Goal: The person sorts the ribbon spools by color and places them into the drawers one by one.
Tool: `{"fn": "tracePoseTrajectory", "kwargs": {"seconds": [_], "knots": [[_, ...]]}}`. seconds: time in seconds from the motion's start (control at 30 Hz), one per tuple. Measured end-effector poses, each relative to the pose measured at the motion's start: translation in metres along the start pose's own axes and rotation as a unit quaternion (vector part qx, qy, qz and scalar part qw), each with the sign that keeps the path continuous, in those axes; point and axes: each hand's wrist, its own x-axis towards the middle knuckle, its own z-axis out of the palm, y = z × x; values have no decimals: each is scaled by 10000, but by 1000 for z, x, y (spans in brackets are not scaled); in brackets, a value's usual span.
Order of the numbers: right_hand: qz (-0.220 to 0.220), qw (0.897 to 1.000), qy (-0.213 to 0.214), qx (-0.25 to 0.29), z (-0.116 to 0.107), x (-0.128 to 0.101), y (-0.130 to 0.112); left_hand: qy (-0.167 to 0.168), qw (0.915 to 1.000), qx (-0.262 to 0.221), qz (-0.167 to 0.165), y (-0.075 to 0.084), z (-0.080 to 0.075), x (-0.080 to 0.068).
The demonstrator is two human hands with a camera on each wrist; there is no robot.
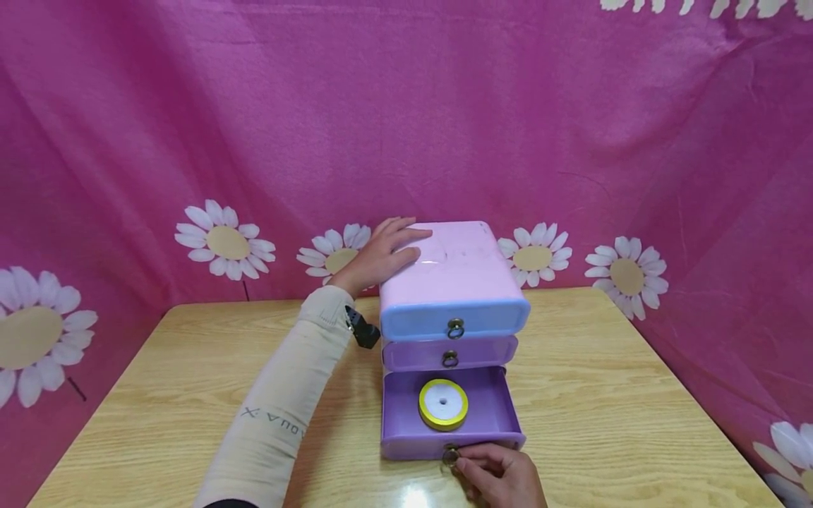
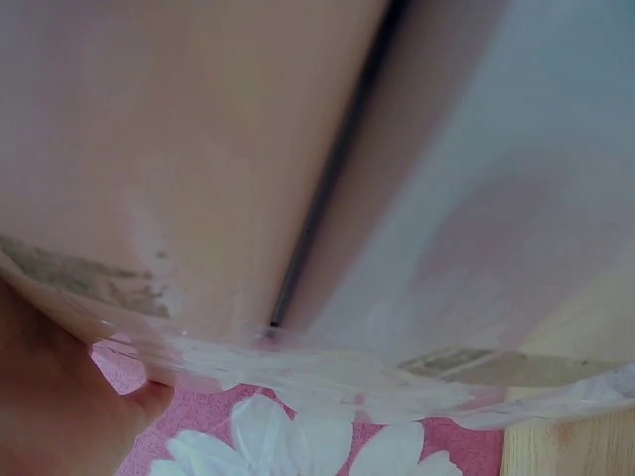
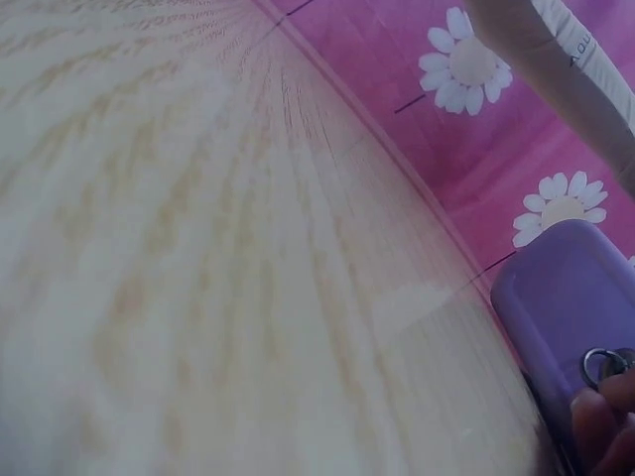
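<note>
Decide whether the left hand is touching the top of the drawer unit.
Touching: the head view shows the left hand lying flat, fingers straight, on the drawer unit top.

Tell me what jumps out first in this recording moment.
A small plastic drawer chest stands mid-table, its bottom drawer pulled open with a yellow ribbon roll lying inside. The right hand pinches that drawer's ring pull, while the left hand rests flat on the chest's pink top.

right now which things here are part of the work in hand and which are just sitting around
In use:
- bottom drawer, pulled open
- its ring pull, pinched by the right hand
- yellow tape roll inside it
- drawer unit top, pressed by the left hand

Just there:
- middle drawer, closed
- top drawer, closed
- wooden table
- pink daisy cloth
</note>
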Motion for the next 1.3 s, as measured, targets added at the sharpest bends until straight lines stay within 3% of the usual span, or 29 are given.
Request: {"fn": "tracePoseTrajectory", "kwargs": {"seconds": [0.3,0.6,0.77,1.03,1.3], "knots": [[269,9996,82,67,3,5,-3,19,10000,39,-9,0,0,-2],[83,9989,436,-173,7,10,-4,25,9999,109,89,-3,1,0],[121,9987,473,-115,6,15,-5,22,10000,46,77,-3,0,0],[118,9986,454,-248,4,23,-6,64,9991,201,355,-1,-1,1],[-124,9979,637,-32,4,32,-9,59,9993,180,331,-2,-1,1]]}}
